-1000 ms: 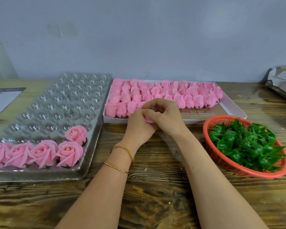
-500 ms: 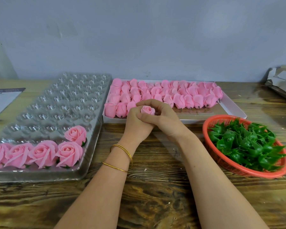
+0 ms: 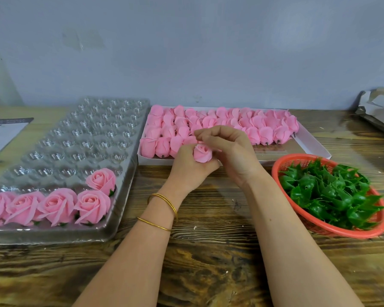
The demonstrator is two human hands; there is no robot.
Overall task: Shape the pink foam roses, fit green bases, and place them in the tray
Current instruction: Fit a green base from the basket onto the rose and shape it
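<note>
Holding one pink rose bud [image 3: 202,153] upright, the left hand [image 3: 187,168] wraps its grip round the lower half and leaves the crown free. The bud sits above the table [image 3: 208,251], just in front of the white box [image 3: 306,145] of unshaped buds [image 3: 264,129]. The right hand [image 3: 231,151] is close against it, fingers curled above the crown. Whether that grip pinches a petal cannot be told.

The foam looks very light and soft and would probably crease or tear under a hard squeeze. It seems best held low, near the stub, with the outer petals teased open by their edges under light pressure.

The green bases [image 3: 330,193] look stiffer and spiky. They lie heaped in the red basket [image 3: 274,173] to the right.

The clear tray [image 3: 75,140] on the left holds five finished roses [image 3: 93,206] in its near corner. Most cavities are unfilled.
</note>
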